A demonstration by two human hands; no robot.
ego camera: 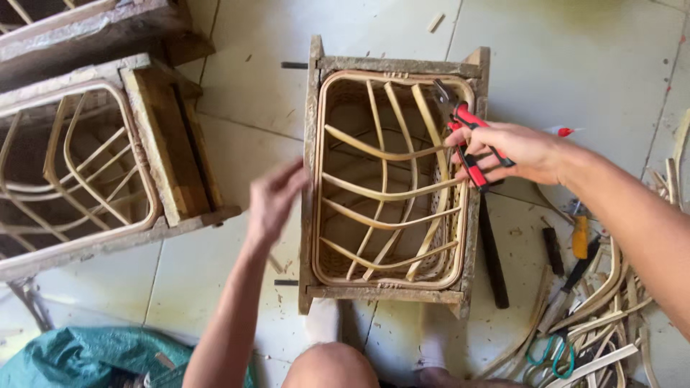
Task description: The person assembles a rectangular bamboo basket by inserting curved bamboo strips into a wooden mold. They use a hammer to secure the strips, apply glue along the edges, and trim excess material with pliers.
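Observation:
A rattan basket frame (388, 194) of curved cane strips sits inside a rough wooden mould (310, 172) on the tiled floor between my knees. My right hand (514, 151) grips red-handled pliers (467, 140), whose metal jaws touch the basket's far right rim. My left hand (275, 197) is blurred, fingers apart, hovering just left of the mould's left wall and holding nothing.
A second wooden mould with a cane basket (79, 165) stands at the left. A black bar (492, 251) lies right of the mould. Cane offcuts (611, 316), a yellow-handled tool (579, 237) and green-handled scissors (550, 356) lie at the lower right. Teal plastic sheet (86, 356) sits bottom left.

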